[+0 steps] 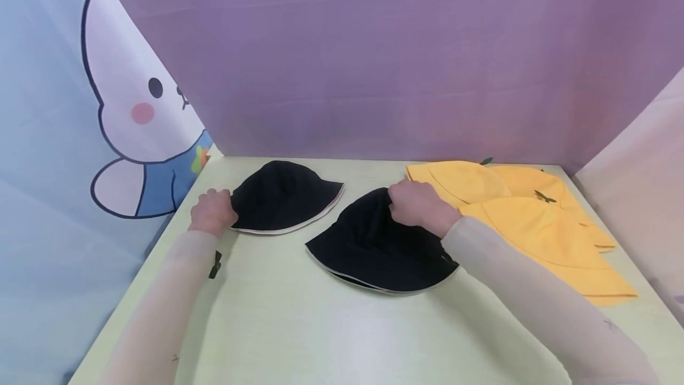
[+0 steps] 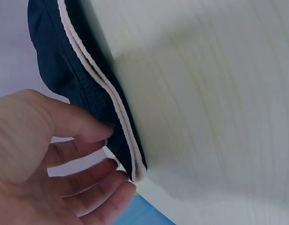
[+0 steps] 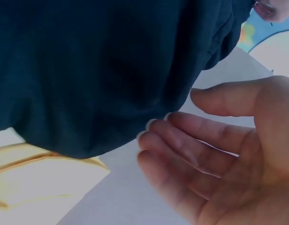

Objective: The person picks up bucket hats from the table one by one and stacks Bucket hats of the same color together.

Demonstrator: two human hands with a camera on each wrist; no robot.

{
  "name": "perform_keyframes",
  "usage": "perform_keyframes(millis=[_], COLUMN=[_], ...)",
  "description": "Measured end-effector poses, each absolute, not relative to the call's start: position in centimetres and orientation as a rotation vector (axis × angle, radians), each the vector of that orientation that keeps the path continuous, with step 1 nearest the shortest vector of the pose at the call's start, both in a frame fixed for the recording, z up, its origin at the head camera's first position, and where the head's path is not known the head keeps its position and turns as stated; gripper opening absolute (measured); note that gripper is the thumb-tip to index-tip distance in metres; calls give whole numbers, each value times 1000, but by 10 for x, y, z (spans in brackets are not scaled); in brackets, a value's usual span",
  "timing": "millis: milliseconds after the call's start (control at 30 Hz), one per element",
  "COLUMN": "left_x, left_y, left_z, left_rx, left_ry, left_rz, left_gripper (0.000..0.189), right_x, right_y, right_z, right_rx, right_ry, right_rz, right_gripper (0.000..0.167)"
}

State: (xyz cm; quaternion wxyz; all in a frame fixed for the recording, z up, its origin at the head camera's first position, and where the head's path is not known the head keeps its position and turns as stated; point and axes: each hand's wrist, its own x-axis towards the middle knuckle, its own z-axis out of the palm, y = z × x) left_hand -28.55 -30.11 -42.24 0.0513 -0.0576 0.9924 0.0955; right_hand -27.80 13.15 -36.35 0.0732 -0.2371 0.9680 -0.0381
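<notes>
At the back left of the table lies a dark bucket hat (image 1: pixel 280 198) with a pale-edged brim, flattened. My left hand (image 1: pixel 212 212) pinches its left brim corner; in the left wrist view the thumb (image 2: pixel 90 126) lies on the dark cloth, with the fingers behind. A second dark bucket hat (image 1: pixel 374 248) rests nearer the middle, its brim toward me. By the top of its crown is my right hand (image 1: pixel 419 204). The right wrist view shows that hand's thumb and fingers (image 3: pixel 191 145) apart, fingertips at the edge of the crown (image 3: pixel 97 93), with no cloth between them.
Several yellow hats (image 1: pixel 550 236) with small green leaf tips lie overlapping at the table's right, under and beyond my right forearm. A purple cloth (image 1: pixel 342 76) stands behind the pale table (image 1: pixel 278 314). A rabbit-print curtain (image 1: pixel 48 195) hangs at the left.
</notes>
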Motion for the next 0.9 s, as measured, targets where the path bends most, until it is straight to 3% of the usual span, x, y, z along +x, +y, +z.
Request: perform_keyframes(millis=[900], left_x=[-302], left_y=[-288], left_z=[-428], left_rx=[-249], left_ry=[3018], left_rz=[233], left_gripper=[32], right_x=[-340], right_y=[40], right_z=[-392], right_rx=[-561], right_ry=[2967], right_rz=[-408], right_gripper=[18])
